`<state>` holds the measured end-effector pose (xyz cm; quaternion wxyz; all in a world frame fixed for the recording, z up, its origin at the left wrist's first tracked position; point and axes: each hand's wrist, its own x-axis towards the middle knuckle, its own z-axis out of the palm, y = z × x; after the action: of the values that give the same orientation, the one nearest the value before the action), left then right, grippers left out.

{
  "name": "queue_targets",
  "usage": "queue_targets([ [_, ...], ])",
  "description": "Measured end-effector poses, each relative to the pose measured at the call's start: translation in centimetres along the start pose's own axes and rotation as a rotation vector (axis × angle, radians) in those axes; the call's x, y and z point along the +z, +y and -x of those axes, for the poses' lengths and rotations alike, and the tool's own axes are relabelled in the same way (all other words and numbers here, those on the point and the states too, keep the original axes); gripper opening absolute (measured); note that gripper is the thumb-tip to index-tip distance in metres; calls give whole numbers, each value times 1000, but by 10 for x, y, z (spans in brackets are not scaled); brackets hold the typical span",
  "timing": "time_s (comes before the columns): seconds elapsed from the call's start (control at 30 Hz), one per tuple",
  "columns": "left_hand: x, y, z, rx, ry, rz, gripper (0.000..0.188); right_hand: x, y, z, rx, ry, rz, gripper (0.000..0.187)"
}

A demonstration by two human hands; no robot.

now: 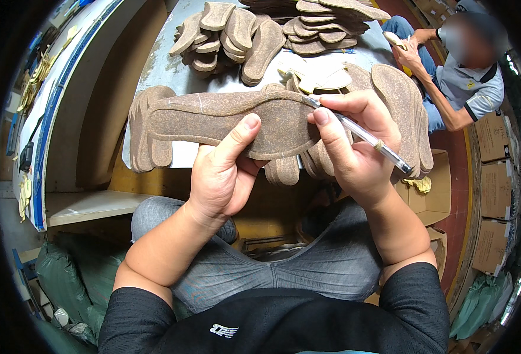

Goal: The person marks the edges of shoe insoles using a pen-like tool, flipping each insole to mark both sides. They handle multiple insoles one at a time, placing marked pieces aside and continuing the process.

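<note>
I am noting the left hand [222, 171] clamping the sole [284, 130] over the worktop [159, 71]'s near side, presumably steadying it, while the right hand [363, 138] is pinching the pen [361, 133] near its tip, apparently for fine control at the sole's edge.

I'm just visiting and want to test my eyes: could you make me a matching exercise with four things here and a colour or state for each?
1. Left hand
2. Right hand
3. Camera wearer's shirt
4. Co-worker's shirt

A. Light grey
B. Holding the clear pen
C. Black
D. Gripping the brown sole

Pairs: 1-D, 2-B, 3-C, 4-A
</note>
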<state>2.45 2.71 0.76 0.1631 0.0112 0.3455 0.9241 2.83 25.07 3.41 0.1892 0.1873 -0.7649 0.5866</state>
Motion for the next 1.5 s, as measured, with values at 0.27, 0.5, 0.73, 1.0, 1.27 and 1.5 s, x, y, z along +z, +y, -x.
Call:
queue_targets([
  [0.27, 1, 0, 1, 3, -4, 11, 40, 0, 0, 1, 2, -22, -2, 15],
  [0.5, -1, 0, 1, 2, -17, 6, 40, 0, 0, 1, -29, -10, -4, 16],
  [0.73, 1, 0, 2, -6, -19, 25, 40, 8, 0, 0, -15, 106, -98, 16],
  [1.0, 0, 0, 2, -1, -23, 21, 40, 1, -2, 2, -9, -11, -43, 16],
  [1.27, -7, -1, -2, -34, -37, 59, 37, 0, -2, 3, -13, 10, -32, 17],
  [1.5, -23, -8, -17, -146, 38, 194, 37, 5, 12, -12, 171, 79, -206, 38],
])
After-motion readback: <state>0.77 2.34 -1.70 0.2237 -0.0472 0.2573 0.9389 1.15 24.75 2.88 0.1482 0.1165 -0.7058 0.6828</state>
